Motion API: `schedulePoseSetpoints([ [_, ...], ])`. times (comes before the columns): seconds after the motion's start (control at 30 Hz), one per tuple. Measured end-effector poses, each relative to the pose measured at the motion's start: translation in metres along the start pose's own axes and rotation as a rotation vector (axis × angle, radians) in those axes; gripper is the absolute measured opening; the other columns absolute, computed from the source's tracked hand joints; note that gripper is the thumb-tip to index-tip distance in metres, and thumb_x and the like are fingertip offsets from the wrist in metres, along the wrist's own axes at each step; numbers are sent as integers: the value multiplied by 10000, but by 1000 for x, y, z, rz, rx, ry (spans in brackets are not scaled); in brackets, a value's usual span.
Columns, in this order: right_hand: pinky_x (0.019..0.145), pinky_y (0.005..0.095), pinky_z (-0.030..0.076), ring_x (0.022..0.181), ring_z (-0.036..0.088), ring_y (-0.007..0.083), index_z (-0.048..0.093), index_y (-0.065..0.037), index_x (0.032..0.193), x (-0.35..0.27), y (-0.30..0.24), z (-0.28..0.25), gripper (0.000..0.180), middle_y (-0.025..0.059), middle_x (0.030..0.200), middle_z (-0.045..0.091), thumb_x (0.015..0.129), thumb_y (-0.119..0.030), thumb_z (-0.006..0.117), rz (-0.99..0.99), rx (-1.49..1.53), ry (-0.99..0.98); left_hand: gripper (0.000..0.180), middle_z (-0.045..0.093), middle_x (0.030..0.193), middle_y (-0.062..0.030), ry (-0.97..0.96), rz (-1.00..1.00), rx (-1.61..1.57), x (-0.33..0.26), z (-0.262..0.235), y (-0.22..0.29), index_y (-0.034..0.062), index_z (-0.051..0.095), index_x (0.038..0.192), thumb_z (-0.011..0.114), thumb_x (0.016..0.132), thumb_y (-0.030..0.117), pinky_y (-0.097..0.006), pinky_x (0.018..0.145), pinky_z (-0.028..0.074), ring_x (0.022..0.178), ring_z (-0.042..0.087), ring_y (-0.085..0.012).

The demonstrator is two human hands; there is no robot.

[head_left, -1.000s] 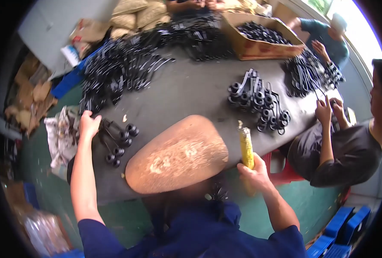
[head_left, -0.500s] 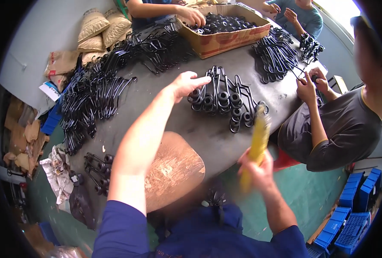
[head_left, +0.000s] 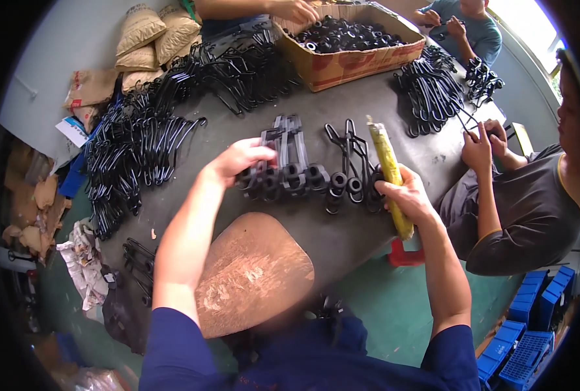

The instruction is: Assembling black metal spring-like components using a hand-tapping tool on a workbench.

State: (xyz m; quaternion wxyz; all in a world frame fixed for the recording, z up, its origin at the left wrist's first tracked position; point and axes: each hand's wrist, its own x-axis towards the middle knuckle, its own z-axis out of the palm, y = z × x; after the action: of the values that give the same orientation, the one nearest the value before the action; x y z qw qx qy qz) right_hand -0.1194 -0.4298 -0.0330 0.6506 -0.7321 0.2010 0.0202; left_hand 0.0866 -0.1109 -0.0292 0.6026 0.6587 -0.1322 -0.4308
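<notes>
Farthest left of the worn wooden board (head_left: 257, 277), past the edge of the dark table (head_left: 342, 244), I see crumpled pale wrapping (head_left: 84, 267). Up and to the board's left spreads a long heap of black wire hooks (head_left: 140, 153), and a smaller group of black rods (head_left: 138, 264) lies close to its left side, partly hidden by the forearm. Stacked tan sacks (head_left: 149, 45) stand far beyond the board. Just beyond it, the left hand (head_left: 241, 161) curls its fingers against the left edge of a bundle of black rods with thick rings (head_left: 286, 159); blur keeps me from telling whether they are clamped on it. A second set of ringed rods (head_left: 352, 166) lies beyond the board to its right, with a cardboard box (head_left: 361, 65) of black rings much farther back. Right of the board, the right hand (head_left: 408, 195) is wrapped firmly around a yellow stick (head_left: 387, 163), tilted with its top leaning left. Below that hand, a red stool (head_left: 406, 253) shows beside the table. Farther right of the board sits a co-worker in a dark shirt (head_left: 531, 215), hands on a black rod, and blue crates (head_left: 528, 358) rest on the floor.
</notes>
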Motion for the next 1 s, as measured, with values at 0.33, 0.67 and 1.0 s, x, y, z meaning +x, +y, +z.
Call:
schedulePoseSetpoints([
  [0.33, 547, 283, 482, 566, 563, 115, 593, -17, 1030, 24, -26, 87, 335, 42, 699, 595, 783, -194, 734, -49, -162, -253, 168, 656, 853, 1, 495, -212, 231, -153, -105, -6, 58, 647, 966, 682, 814, 120, -248, 665, 507, 735, 612, -97],
  [0.67, 563, 301, 503, 618, 592, 139, 545, 2, 1140, -21, -27, 100, 419, 72, 798, 624, 810, -198, 706, -128, -20, -169, 793, 649, 1140, -222, 822, -85, 953, -11, 64, 20, -18, 596, 1170, 727, 687, 596, -430, 946, 489, 1110, 617, -339],
  [1.0, 622, 396, 571, 680, 648, 262, 383, -23, 1317, -193, 80, 66, 566, 191, 1021, 629, 854, -213, 649, 466, 751, -346, 622, 682, 946, -187, 968, 247, 743, -44, 75, 25, -59, 510, 1117, 772, 672, 288, -378, 747, 553, 866, 686, -276],
])
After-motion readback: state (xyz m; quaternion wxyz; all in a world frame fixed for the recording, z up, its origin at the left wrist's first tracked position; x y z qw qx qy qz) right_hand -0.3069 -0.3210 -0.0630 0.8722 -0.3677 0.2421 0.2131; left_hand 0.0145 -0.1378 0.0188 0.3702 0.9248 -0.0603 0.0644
